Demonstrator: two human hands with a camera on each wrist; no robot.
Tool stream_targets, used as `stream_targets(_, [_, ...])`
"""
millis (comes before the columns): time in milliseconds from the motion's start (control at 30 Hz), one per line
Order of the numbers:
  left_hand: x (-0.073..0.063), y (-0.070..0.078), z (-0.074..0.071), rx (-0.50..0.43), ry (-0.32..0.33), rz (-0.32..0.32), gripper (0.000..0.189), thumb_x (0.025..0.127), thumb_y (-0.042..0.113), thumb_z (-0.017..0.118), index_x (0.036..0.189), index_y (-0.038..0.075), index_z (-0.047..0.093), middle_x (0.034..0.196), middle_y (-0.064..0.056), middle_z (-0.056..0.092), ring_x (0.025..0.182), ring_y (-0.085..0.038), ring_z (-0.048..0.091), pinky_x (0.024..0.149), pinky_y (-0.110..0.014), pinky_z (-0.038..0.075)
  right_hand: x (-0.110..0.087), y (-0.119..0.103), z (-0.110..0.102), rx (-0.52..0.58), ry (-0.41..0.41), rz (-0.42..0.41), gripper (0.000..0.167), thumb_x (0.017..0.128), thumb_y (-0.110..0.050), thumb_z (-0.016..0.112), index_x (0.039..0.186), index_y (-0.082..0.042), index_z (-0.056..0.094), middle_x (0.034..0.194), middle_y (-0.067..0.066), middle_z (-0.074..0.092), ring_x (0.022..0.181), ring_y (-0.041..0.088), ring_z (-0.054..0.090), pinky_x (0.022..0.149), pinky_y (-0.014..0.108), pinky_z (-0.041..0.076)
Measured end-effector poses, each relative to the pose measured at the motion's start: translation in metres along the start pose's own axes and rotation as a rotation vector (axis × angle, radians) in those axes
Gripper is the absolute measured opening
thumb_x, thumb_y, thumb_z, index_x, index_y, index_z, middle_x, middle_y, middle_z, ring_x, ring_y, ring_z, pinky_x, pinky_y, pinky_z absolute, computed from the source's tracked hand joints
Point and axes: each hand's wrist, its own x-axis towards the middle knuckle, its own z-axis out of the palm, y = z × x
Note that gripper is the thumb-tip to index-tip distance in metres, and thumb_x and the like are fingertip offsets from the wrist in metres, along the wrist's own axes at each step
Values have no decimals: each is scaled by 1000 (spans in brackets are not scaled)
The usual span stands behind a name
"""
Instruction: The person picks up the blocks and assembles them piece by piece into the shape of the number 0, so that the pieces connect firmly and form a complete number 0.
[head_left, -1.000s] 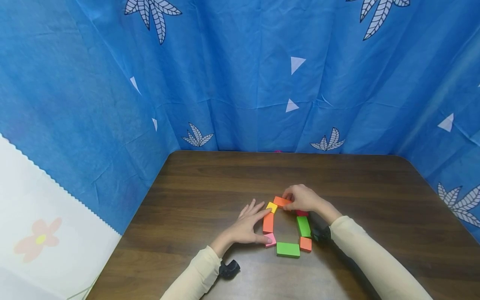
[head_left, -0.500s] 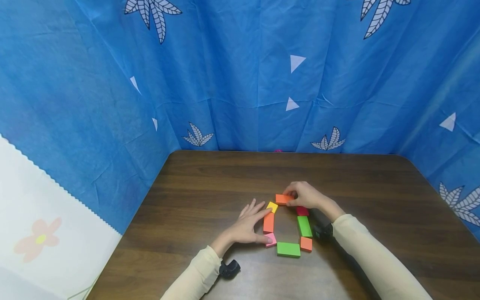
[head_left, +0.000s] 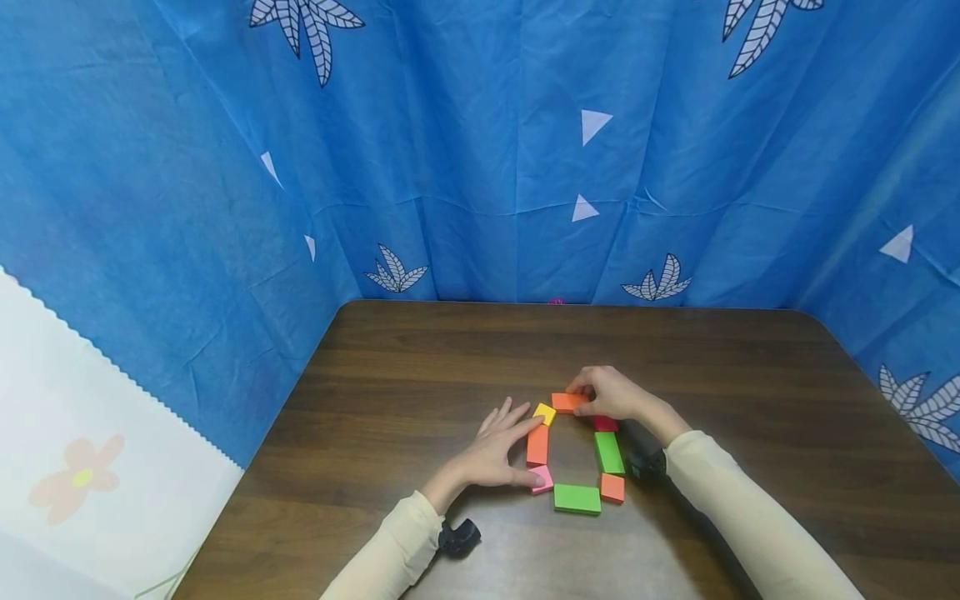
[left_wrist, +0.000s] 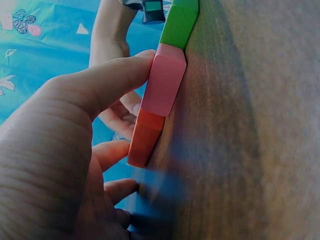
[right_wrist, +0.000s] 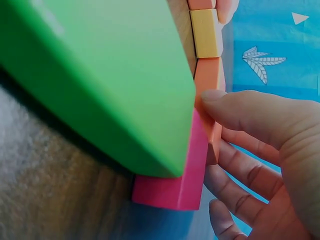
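Painted blocks form a ring on the table. At its far side, my right hand pinches an orange block between thumb and fingers. That block lies near the yellow block and the crimson block. My left hand is spread along the ring's left side with fairly straight fingers. Its thumb touches the pink block, and its index fingertip is at the yellow one. Between them sits a red-orange block. The right hand's fingertips behind its block are partly hidden in the head view.
A green block lies at the ring's near side. Another green block and a small orange block make up the right side. The dark wooden table meets a blue curtain at the back.
My right hand has shifted the far orange block slightly right and squared it, first away from me, then a little back. The left hand stays in place.
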Motion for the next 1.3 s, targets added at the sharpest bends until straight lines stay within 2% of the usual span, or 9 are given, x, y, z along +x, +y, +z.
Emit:
stream_targets(167, [0, 1, 0, 1, -3, -3, 91, 77, 52, 75, 153, 27, 32, 164, -2, 19, 153, -29, 1, 122, -54, 7, -4, 3, 0, 22, 24, -9, 38, 79, -25, 81, 113, -9, 73, 101, 2, 67, 89, 16, 58, 81, 36, 56])
stream_targets(333, [0, 2, 0, 10, 2, 6, 91, 76, 51, 75, 153, 26, 33, 164, -3, 19, 153, -29, 2, 122, -53, 7, -17, 8, -3, 92, 85, 32, 44, 82, -29, 79, 120, -11, 69, 111, 6, 66, 95, 20, 61, 81, 38, 57])
stream_targets(533, [0, 2, -1, 13, 11, 9, 92, 75, 50, 76, 153, 25, 33, 164, -3, 19, 153, -29, 2, 122, -52, 6, -40, 21, -11, 152, 134, 79, 47, 81, -22, 80, 123, -7, 66, 112, 10, 65, 91, 20, 61, 76, 33, 57])
stream_targets(700, [0, 1, -2, 22, 16, 13, 93, 76, 50, 76, 153, 24, 33, 164, -4, 19, 153, -30, 2, 122, -52, 6, -56, 29, -14, 182, 93, 63, 47, 77, -17, 83, 118, -2, 67, 109, 12, 66, 85, 17, 59, 69, 24, 53])
stream_targets(933, [0, 1, -1, 16, 17, 3, 92, 75, 51, 76, 153, 26, 33, 164, -3, 19, 153, -29, 2, 122, -52, 7, -64, 30, -10, 215, 18, 53, 39, 76, -13, 82, 112, -3, 69, 100, 7, 67, 83, 16, 58, 68, 22, 52])
stream_targets(1300, [0, 2, -1, 16, 12, 0, 92, 76, 50, 76, 153, 25, 33, 164, -3, 19, 153, -30, 2, 122, -52, 6, -61, 33, -6, 207, 29, 45, 28, 80, -11, 78, 107, -7, 71, 96, 3, 68, 81, 15, 57, 69, 23, 51])
